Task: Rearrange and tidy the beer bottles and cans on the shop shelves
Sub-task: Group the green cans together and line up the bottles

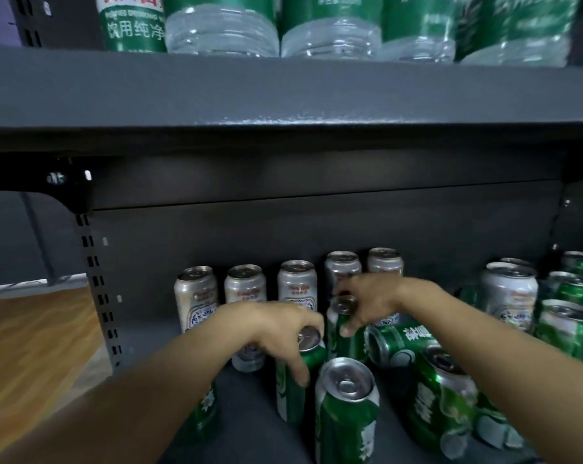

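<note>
Both your hands are in on the lower shelf (250, 413), right among the cans. Your left hand (283, 333) comes down over the top of an upright green can (295, 386), fingers curled round its rim and upper wall, thumb down its near side; that can stands toward the front of the shelf, just left of centre. Your right hand (370, 303) grips a second green can (345, 333) by its top, fingers hooked over the lid and thumb pressed on its side; this one stands just behind and to the right of the first, in front of the back row.

Along the back wall a row of silver cans (297, 286) stands upright, side by side, and another silver can (509, 293) stands apart toward the right end. Just right of your right hand's can, a green can lies on its side (397, 339), lid facing left. At the front edge a big green can (347, 410) stands between your forearms, and another one (440, 396) leans just beside your right forearm. More green cans (571, 326) crowd the right end of the shelf, blurred.

Above, on the upper shelf (283, 92), water bottles (221, 25) with green labels stand in a row. A wooden floor (32, 346) shows past the left end of the shelves.
</note>
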Motion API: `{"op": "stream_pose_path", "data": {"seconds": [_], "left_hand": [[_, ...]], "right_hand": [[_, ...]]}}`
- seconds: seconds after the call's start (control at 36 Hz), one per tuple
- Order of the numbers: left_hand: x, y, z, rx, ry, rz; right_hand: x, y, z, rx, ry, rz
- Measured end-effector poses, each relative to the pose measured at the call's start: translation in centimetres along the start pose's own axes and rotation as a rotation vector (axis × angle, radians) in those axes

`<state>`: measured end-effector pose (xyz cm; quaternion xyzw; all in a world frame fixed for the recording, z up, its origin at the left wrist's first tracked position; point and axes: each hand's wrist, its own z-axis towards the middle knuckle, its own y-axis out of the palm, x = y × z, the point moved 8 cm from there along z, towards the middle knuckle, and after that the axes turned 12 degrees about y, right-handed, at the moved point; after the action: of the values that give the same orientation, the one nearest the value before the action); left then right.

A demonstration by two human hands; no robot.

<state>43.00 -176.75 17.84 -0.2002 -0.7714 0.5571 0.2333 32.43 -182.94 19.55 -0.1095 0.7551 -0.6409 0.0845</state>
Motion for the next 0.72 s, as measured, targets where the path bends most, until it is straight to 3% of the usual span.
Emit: {"op": "stream_pose_path", "data": {"seconds": [0.06, 0.25, 0.42, 0.47, 0.56, 0.61, 0.64, 0.72], "left_hand": [[0.0, -0.1, -0.7, -0.037, -0.032, 0.024], [0.4, 1.3, -3.3, -0.216, -0.097, -0.076], [1.4, 1.1, -3.7, -0.246, -0.116, -0.092], [1.5, -0.1, -3.7, -0.148, -0.102, -0.12], [1.4, -3.8, -2.6, 0.191, -0.045, -0.207], [0.7, -6.4, -1.6, 0.412, -0.08, -0.127], [0.5, -7.4, -1.0, 0.497, -0.107, -0.047], [0.7, -9.6, 1.3, 0.656, -0.137, 0.112]], "right_hand": [[0.1, -0.4, -0.5, 0.067, -0.019, 0.021], [0.6, -0.1, -4.2, -0.124, -0.108, -0.03], [0.8, 0.4, -5.4, -0.133, -0.134, -0.026], [2.0, -1.0, -5.6, -0.127, -0.135, 0.181], [6.2, -6.0, -4.0, 0.224, -0.046, 0.596], [8.7, -8.0, -2.5, 0.424, 0.079, 0.496], [9.3, -8.1, -1.7, 0.445, 0.127, 0.377], [9.2, -5.9, 0.3, 0.285, 0.157, 0.074]]}}
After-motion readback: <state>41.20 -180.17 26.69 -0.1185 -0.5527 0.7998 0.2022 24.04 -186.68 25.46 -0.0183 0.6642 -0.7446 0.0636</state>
